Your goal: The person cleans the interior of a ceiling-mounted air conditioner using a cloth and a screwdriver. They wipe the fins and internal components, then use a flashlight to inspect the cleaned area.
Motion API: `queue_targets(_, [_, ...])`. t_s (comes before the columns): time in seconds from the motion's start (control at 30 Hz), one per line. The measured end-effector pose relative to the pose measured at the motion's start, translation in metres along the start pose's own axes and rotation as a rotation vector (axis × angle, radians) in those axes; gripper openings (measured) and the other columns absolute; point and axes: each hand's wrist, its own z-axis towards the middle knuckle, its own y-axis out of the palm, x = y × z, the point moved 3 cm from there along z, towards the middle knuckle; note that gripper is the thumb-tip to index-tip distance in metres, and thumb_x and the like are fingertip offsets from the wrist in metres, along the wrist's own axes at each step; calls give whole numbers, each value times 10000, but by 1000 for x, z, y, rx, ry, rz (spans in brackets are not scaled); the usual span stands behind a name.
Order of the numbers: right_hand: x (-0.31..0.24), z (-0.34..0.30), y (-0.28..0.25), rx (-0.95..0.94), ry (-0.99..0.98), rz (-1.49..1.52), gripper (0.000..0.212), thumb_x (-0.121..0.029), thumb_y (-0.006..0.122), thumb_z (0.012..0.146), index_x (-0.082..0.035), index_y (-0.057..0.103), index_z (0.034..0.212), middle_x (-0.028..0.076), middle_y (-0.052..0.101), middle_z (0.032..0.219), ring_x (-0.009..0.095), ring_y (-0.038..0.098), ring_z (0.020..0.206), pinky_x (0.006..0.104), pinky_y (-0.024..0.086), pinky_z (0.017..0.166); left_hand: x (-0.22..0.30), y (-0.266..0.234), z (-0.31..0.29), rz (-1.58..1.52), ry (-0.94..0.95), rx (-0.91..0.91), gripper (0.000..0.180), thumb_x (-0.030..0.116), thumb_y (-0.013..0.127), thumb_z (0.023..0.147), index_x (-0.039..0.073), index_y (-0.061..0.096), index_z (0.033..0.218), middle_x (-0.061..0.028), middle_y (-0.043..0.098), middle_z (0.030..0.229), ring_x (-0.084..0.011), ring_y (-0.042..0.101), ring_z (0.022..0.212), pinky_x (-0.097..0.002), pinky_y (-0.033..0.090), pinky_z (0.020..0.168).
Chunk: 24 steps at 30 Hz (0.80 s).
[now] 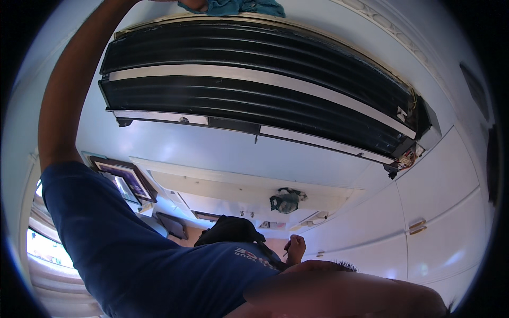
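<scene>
A wall-mounted air conditioner with its front cover off fills the upper middle; its dark ribbed coils and a pale strip across them show. My left arm reaches up the left side in a blue sleeve. At the top edge my left hand, partly cut off by the picture, is closed on a teal cloth along the unit's upper edge. Lower down, beyond my blue shirt, my right hand is closed around something thin, too small to name. Loose wires show at the unit's right end.
White cabinets with gold-coloured handles line the right side. Framed pictures hang or lean at the left, above a curtained window. A crumpled plastic bag lies on pale furniture, near a black item.
</scene>
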Motion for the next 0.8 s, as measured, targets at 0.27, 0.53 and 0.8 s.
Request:
queue_targets(0.27, [4,7,3,36,9,-3,138,-149,654,1021,-15,623,1002,44,569,661,142,555,500,302,478,470,11,5,-8,159,41,48,216,83,811,778,60,600,737,-31,660,839,-150,589,721,-325,468,672])
queue_targets(0.53, [2,14,27,-32,-6,-28,130,-139,658,1008,-14,628,987,54,575,644,149,554,493,301,469,469,7,-3,-19,342,-71,45,270,110,843,701,59,578,720,-44,644,814,-177,591,696,-358,473,652])
queue_targets(0.8, [4,15,33,-40,11,-29,127,-132,656,1004,-9,624,994,59,576,638,148,553,491,302,460,463,-37,-18,-61,287,-92,106,270,100,829,719,43,565,719,-61,671,860,-193,627,761,-373,503,667])
